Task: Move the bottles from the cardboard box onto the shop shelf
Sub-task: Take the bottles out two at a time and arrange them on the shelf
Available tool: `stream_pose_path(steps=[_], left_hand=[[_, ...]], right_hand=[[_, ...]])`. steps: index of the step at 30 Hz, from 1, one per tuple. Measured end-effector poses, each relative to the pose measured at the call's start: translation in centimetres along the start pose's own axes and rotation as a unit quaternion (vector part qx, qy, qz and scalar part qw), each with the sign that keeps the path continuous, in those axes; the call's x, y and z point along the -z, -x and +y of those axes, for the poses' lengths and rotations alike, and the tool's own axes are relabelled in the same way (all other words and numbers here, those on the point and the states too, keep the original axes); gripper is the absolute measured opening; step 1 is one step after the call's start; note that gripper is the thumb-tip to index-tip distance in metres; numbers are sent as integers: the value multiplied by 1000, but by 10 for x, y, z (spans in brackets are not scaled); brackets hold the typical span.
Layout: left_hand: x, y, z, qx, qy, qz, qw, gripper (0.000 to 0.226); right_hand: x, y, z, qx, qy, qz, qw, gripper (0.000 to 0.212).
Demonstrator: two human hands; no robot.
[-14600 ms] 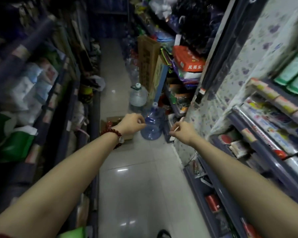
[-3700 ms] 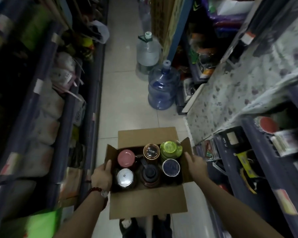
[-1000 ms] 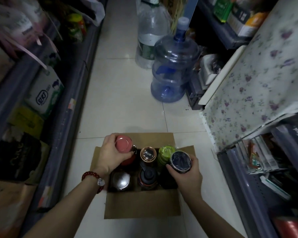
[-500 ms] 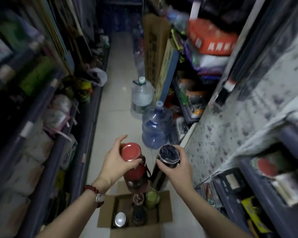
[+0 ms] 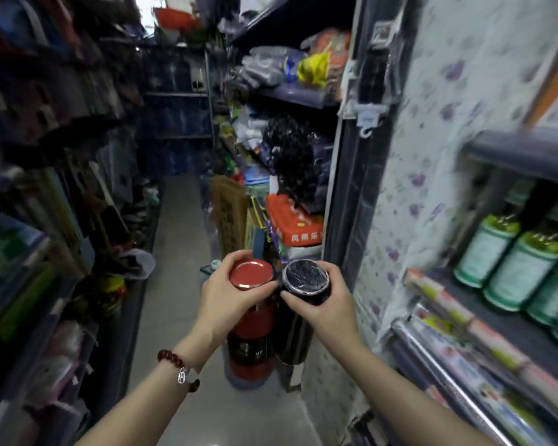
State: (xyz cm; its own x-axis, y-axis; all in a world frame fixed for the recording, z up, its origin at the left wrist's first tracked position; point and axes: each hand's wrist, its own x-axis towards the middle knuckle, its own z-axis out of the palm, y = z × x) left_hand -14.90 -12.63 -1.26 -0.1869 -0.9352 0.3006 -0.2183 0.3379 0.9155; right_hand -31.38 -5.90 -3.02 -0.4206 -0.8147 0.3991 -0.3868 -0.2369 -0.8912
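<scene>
My left hand (image 5: 227, 297) grips a red bottle (image 5: 251, 329) with a red lid, held upright at chest height in the aisle. Right beside it my right hand (image 5: 322, 304) grips a dark bottle (image 5: 298, 320) with a dark shiny lid. The two bottles nearly touch. The shop shelf (image 5: 509, 329) on my right holds several green bottles (image 5: 512, 272) and rolls along its front edge. The cardboard box is out of view below.
Narrow aisle with grey tiled floor (image 5: 178, 239) running ahead. Crowded shelves line the left side (image 5: 45, 239). A floral-papered panel (image 5: 409, 175) stands right of the bottles. Orange packs (image 5: 295, 223) and a brown carton (image 5: 231, 207) sit further along the right.
Both hands lifted the red and the dark bottle out of the box. My view has swung upward, so the box and the water jugs have dropped out of sight.
</scene>
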Motion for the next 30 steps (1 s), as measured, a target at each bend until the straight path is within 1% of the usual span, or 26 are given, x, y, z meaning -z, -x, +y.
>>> stream_pose_path(steps=[3, 7, 11, 14, 15, 17, 18, 20, 21, 23, 26, 30], left_hand=[[-14, -15, 43, -41, 26, -16, 999, 64], [-33, -33, 94, -61, 91, -48, 993, 62], [-54, -41, 146, -88, 154, -84, 980, 61], [-69, -46, 186, -114, 182, -110, 970, 60], [-73, -46, 200, -126, 189, -115, 967, 60], [-81, -43, 228, -159, 208, -125, 957, 60], [-84, -39, 242, -172, 219, -131, 951, 60], [-90, -31, 269, -202, 240, -152, 937, 56], [-93, -27, 282, -219, 252, -161, 929, 53], [-97, -20, 308, -255, 274, -160, 913, 48], [-100, -12, 342, -317, 297, -143, 889, 52], [-103, -1, 376, -406, 308, -88, 856, 57]], right_hand=[[29, -15, -33, 16, -18, 34, 999, 56], [67, -29, -75, 34, -42, 80, 995, 43], [103, -35, -112, 47, -54, 135, 988, 50], [134, -35, -142, 69, -30, 172, 982, 37], [144, -34, -153, 79, -18, 188, 979, 39], [165, -29, -175, 96, 0, 212, 972, 51], [175, -26, -186, 104, 5, 223, 969, 54], [192, -18, -209, 132, 16, 244, 961, 48], [200, -14, -221, 146, 24, 256, 955, 45], [213, -6, -243, 183, 44, 280, 941, 48], [230, 0, -269, 257, 66, 317, 911, 51], [247, -1, -291, 361, 102, 358, 855, 55]])
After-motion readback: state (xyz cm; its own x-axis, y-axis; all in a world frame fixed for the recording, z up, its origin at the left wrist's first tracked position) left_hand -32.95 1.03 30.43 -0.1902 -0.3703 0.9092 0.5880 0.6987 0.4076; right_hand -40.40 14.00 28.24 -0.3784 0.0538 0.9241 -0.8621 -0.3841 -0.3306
